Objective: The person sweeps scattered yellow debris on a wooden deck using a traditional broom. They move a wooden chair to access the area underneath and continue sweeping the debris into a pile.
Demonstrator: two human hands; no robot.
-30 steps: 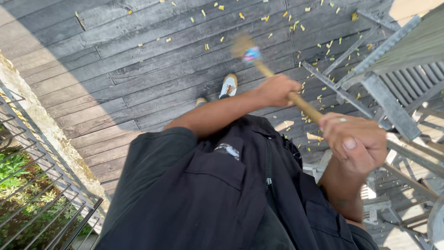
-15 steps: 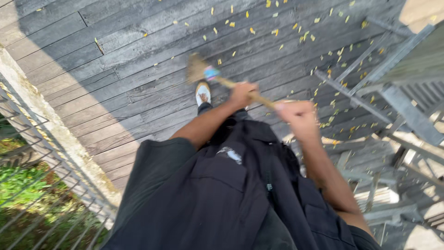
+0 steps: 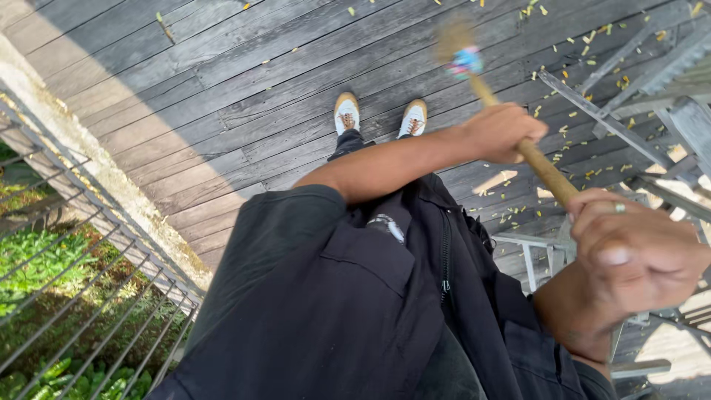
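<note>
Broom slants down-forward; blurred head probably near deck.

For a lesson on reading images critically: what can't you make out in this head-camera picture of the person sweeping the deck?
- Broom head: motion-blurred; bristles unclear.
- Broom handle: its top end is hidden inside the right hand; its middle is covered by the left hand.
- Legs: hidden by the black shirt; only the shoes show.
- Metal chair frame: cut off by the right edge.
</note>
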